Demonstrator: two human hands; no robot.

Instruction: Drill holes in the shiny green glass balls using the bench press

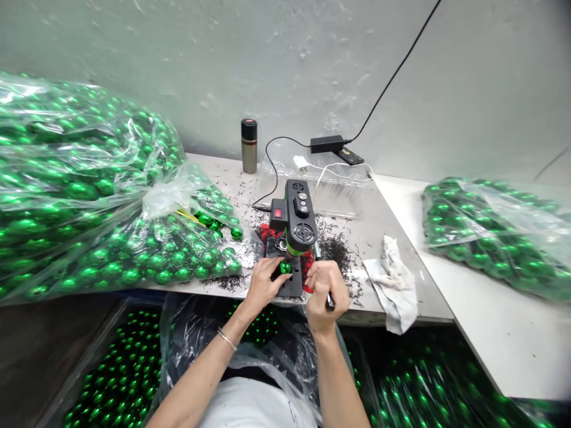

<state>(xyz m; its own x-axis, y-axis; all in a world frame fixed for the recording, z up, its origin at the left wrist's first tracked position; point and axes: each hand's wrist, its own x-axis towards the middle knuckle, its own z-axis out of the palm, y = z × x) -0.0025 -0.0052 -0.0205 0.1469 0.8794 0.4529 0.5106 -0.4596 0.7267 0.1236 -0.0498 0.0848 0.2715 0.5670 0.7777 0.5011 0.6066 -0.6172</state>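
Pinching a green ball [285, 268] between thumb and fingertips of the left grip [263, 282], steadying it at the dark base plate [293, 289] of a black machine [301, 208]. Lying, in the ball's case, right at the fingertips, forward and to the right of the left wrist, just below the near end of the machine's head; offering no long axis in so round a shape. Being nearer to the left grip, plainly, than to the right grip [328, 292], but sitting between the two. Not being able to tell touching from a slight gap between ball and head.

Clasping a lever [330, 302] in the right grip, curling into a fist, with the dark end poking out beneath, toward the body. Running lengthwise, for the lever, from the machine's right side back toward the body.

Finding no brand to read on the machine, only seeing a red switch [278, 213] on its left side and pale round buttons along the top. Making out a small red mark on the cap of a flask [249, 152] standing on the counter [392, 217], and yellowish marks on a dark flat item [350, 156] beside a power adapter [327, 144]; reading neither, being too small.
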